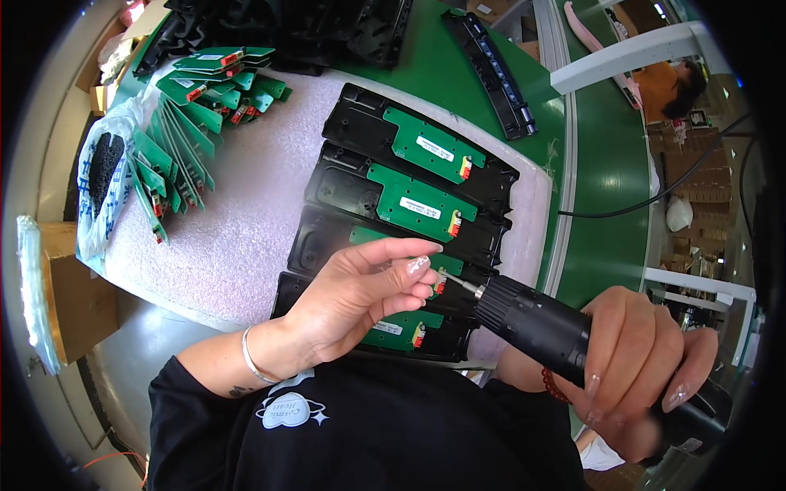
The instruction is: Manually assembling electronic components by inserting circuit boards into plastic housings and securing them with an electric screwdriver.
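My right hand [634,352] is wrapped round a black electric screwdriver [536,323], held slanting with its bit pointing left. The bit's tip reaches the fingertips of my left hand [348,295], whose fingers are curled inward; anything pinched there is too small to make out. Beneath the hands lie several long black plastic housings [348,176] side by side, each carrying a green circuit board [417,204] with a white label and a red-and-white connector [455,223]. My left hand covers part of the two nearest housings.
Loose green circuit boards [176,151] are piled on the pale foam mat [254,196], beside a plastic bag [102,184] of dark material. Black parts [278,33] are heaped at the back, and another long black part [491,74] rests on the green table. A person [667,86] is at far right.
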A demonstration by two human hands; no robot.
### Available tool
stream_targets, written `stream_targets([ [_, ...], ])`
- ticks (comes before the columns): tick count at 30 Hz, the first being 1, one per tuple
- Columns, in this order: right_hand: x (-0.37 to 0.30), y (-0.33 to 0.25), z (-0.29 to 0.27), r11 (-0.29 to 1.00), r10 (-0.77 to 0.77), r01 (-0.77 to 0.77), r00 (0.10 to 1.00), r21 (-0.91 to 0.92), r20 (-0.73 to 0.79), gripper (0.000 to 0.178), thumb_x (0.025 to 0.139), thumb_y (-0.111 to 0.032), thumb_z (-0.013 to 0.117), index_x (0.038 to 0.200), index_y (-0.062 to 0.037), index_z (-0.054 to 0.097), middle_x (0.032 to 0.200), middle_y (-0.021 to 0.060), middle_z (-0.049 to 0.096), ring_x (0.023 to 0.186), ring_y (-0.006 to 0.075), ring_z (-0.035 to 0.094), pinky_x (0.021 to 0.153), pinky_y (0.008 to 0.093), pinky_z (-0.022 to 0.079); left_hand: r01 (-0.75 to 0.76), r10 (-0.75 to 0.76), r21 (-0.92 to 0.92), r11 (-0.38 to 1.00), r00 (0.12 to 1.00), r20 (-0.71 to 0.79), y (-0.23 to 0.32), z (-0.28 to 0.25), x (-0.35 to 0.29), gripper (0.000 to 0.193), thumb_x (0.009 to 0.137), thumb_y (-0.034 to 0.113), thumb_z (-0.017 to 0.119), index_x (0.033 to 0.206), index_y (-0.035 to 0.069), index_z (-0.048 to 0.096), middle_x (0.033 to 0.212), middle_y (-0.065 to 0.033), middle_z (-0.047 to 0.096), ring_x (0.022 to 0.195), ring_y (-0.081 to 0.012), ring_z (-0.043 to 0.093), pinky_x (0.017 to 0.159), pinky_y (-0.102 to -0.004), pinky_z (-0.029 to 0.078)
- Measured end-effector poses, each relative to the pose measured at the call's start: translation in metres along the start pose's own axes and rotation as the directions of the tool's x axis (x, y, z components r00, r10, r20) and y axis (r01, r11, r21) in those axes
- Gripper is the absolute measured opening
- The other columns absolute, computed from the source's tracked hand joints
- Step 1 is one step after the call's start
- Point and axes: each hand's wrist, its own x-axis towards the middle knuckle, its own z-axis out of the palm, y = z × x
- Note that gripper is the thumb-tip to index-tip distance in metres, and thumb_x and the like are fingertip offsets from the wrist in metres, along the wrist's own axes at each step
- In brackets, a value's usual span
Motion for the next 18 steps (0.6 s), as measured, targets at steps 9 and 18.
stream_targets([
  [9,-0.006,-0.006,-0.008,0.997,-0.062,0.063,0.998,0.053,-0.017,0.028,0.061,0.0,0.065,0.077,-0.0088,0.043,0.051,0.0001,0.054,0.042,0.0074,0.053,0.051,0.0185,0.047,-0.002,0.002,-0.02,1.0,1.0,0.021,-0.009,0.005,0.004,0.013,0.086,0.008,0.053,0.095,0.002,0.059,0.086,-0.0079,0.062,0.078,-0.0128,0.061,0.07,-0.0216,0.053],
  [18,-0.01,-0.01,-0.015,0.994,-0.008,0.0,0.998,0.107,0.07,0.03,0.061,0.002,0.063,0.08,-0.0086,0.043,0.054,-0.0012,0.055,0.045,0.0069,0.053,0.052,0.019,0.045,0.155,-0.129,-0.093,0.983,0.962,0.242,-0.014,-0.001,0.002,0.023,0.09,0.015,0.048,0.106,-0.002,0.054,0.093,-0.01,0.061,0.083,-0.0148,0.061,0.076,-0.0236,0.051],
])
